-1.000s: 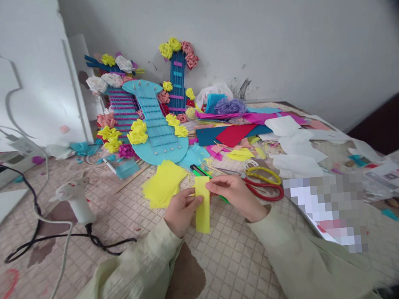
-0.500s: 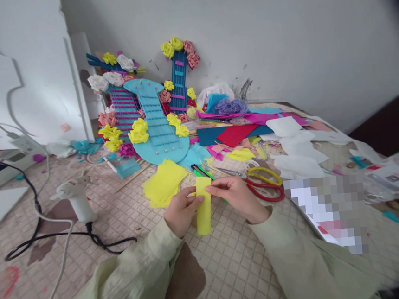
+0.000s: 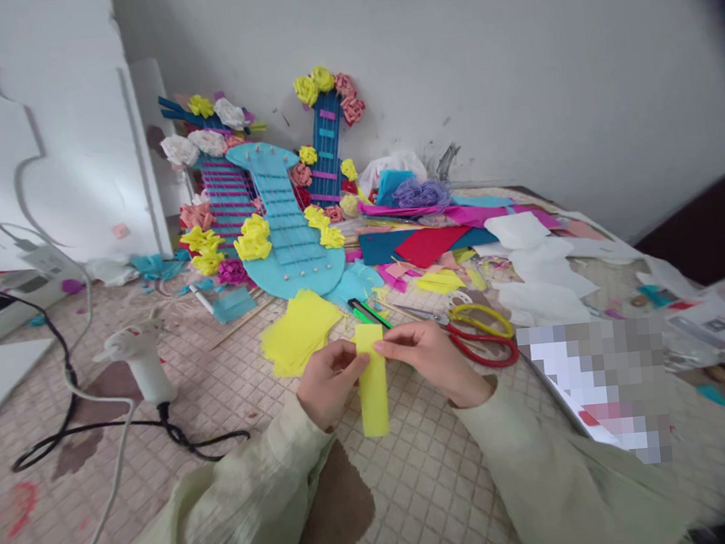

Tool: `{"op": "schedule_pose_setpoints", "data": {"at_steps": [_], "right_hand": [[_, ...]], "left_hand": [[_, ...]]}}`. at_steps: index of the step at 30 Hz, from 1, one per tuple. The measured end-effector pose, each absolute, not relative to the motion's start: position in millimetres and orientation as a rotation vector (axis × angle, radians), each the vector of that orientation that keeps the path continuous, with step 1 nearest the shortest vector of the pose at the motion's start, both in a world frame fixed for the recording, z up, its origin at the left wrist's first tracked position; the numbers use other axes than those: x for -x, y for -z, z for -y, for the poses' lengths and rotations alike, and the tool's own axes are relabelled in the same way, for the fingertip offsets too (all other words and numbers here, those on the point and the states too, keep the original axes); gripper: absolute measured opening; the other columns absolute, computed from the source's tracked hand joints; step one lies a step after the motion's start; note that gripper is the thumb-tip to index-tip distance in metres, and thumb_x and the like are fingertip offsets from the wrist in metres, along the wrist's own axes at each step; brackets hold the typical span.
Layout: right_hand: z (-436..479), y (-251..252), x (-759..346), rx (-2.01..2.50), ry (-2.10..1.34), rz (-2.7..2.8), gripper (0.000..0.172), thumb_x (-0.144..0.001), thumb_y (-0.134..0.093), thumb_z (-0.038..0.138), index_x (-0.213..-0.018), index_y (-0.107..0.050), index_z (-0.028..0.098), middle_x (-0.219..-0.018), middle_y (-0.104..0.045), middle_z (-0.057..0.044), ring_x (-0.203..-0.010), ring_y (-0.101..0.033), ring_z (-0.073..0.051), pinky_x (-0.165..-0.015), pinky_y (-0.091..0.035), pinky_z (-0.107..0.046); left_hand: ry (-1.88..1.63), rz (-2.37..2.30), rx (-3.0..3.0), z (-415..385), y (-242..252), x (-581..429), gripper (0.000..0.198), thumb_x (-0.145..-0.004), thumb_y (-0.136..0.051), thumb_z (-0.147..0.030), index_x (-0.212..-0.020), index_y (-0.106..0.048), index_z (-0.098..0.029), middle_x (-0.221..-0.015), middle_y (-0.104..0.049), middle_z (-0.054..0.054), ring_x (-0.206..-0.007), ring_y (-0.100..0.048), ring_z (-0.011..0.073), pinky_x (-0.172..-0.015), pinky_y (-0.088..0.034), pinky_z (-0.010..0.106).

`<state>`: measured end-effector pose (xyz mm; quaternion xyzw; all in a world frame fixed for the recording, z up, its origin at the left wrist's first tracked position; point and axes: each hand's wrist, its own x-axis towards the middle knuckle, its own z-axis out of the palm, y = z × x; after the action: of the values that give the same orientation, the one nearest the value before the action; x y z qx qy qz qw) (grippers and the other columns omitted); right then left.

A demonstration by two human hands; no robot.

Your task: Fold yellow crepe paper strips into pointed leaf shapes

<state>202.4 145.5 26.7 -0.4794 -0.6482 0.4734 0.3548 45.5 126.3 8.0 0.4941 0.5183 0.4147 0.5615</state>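
A narrow strip of yellow crepe paper (image 3: 374,398) hangs down between my two hands, its long side pointing toward me. My left hand (image 3: 334,380) pinches its left edge, thumb on the front face. On the upper right edge, my right hand (image 3: 426,355) is closed with thumb and fingertips. Just beyond my left hand lies a stack of yellow paper sheets (image 3: 301,332). A green and black utility knife (image 3: 366,312) rests behind the strip. Scissors with red and yellow handles (image 3: 482,333) lie beyond my right hand.
A white glue gun (image 3: 148,367) with a black cord stands at left, near a power strip (image 3: 22,302). Flower-trimmed paper instruments (image 3: 282,220) lean at the back. Coloured paper scraps (image 3: 429,245), purple yarn (image 3: 421,192) and a blurred-out flat object (image 3: 595,395) are on the right.
The yellow strip now hangs straighter and its lower end reaches slightly nearer to me. Both hands keep their pinch on it, almost in the same place.
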Motion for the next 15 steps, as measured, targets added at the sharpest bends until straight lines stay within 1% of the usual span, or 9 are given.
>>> {"op": "schedule_pose_setpoints", "data": {"at_steps": [5, 11, 15], "right_hand": [[-142.2, -27.3, -199.0, 1.248, -1.27, 1.649, 0.024, -0.07, -0.057, 0.036, -0.076, -0.067, 0.016, -0.07, -0.063, -0.002, -0.065, -0.054, -0.014, -0.058, -0.041, -0.024], [-142.1, -24.3, -199.2, 1.266, -1.278, 1.662, 0.025, -0.069, -0.058, 0.037, -0.073, -0.068, 0.015, -0.065, -0.062, -0.003, -0.06, -0.053, -0.013, -0.054, -0.04, -0.024], [-140.8, -24.8, -199.4, 1.25, -1.343, 1.669, 0.023, -0.069, -0.058, 0.037, -0.07, -0.067, 0.015, -0.064, -0.062, -0.002, -0.06, -0.054, -0.013, -0.055, -0.041, -0.024]], "left_hand": [[-1.024, -1.188, -1.121, -128.5, -4.9, -43.4, 0.021, -0.062, -0.061, -0.032, -0.066, -0.056, -0.013, -0.059, -0.054, -0.001, -0.054, -0.05, 0.0086, -0.05, -0.041, 0.019], [-1.024, -1.149, -1.04, -129.6, -8.4, -42.2, 0.022, -0.06, -0.063, -0.032, -0.066, -0.056, -0.012, -0.06, -0.056, 0.0, -0.054, -0.051, 0.0093, -0.05, -0.04, 0.02], [-1.015, -1.129, -1.078, -129.3, -7.4, -41.9, 0.025, -0.061, -0.064, -0.033, -0.072, -0.057, -0.012, -0.063, -0.057, 0.001, -0.058, -0.052, 0.0112, -0.053, -0.041, 0.022]]}}
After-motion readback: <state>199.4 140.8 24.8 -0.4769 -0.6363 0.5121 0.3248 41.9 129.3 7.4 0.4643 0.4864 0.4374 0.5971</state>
